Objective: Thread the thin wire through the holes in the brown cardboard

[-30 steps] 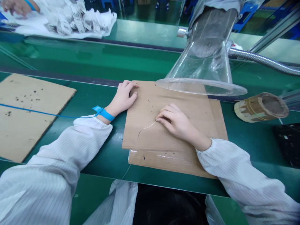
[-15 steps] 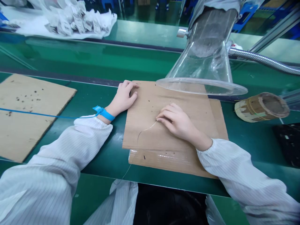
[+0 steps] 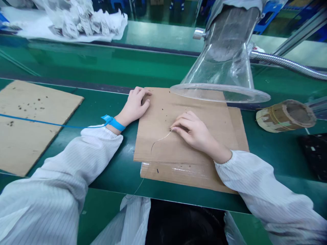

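Two overlapping sheets of cardboard (image 3: 158,149) lie on the green bench in front of me. Over the upper sheet, my right hand (image 3: 191,132) pinches the end of a thin, shiny wire (image 3: 163,138) between thumb and fingertips. The wire curves down to the left, and a fine strand of it seems to run past the bench's front edge. My left hand (image 3: 138,103) rests at the sheet's upper left corner, thumb and fingers apart, holding nothing. Around that wrist sits a blue strap (image 3: 116,123) with a blue cord going left.
A clear fume hood (image 3: 222,61) on a flexible metal hose hangs over the cardboard's far side. To its right stand a taped round pot (image 3: 284,116) and a black box (image 3: 314,153). Another cardboard (image 3: 35,126) with dark spots lies left. White wrapped bundles (image 3: 79,22) lie behind.
Both hands stay almost where they were. The loose curve of the wire has shifted very slightly to the right.
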The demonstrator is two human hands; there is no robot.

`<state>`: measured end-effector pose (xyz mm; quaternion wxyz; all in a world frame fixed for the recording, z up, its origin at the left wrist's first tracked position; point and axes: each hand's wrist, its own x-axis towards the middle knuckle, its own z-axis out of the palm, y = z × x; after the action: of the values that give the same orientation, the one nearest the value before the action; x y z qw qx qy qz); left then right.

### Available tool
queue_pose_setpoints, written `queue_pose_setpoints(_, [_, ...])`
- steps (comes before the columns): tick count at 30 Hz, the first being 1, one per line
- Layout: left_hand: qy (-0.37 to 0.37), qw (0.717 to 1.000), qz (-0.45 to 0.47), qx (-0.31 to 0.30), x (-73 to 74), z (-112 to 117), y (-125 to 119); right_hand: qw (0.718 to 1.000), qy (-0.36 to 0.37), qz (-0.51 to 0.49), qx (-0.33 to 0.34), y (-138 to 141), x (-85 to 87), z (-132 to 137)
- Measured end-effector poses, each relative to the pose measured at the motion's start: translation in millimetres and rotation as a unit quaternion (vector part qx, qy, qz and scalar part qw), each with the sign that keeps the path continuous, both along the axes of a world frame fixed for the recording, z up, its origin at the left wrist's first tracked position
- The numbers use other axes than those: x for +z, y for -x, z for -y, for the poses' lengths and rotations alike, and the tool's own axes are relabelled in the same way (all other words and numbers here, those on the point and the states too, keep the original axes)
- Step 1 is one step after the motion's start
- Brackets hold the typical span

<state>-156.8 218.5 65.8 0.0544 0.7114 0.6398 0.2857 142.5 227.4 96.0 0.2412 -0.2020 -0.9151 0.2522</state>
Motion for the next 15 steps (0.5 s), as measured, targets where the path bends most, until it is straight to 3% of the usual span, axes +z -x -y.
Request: queue_pose_setpoints(15, [0.0, 1.0, -0.003, 0.001, -0.1, 0.3, 0.3, 1.0, 0.006, 0.008, -0.004, -0.6, -2.2, -0.6])
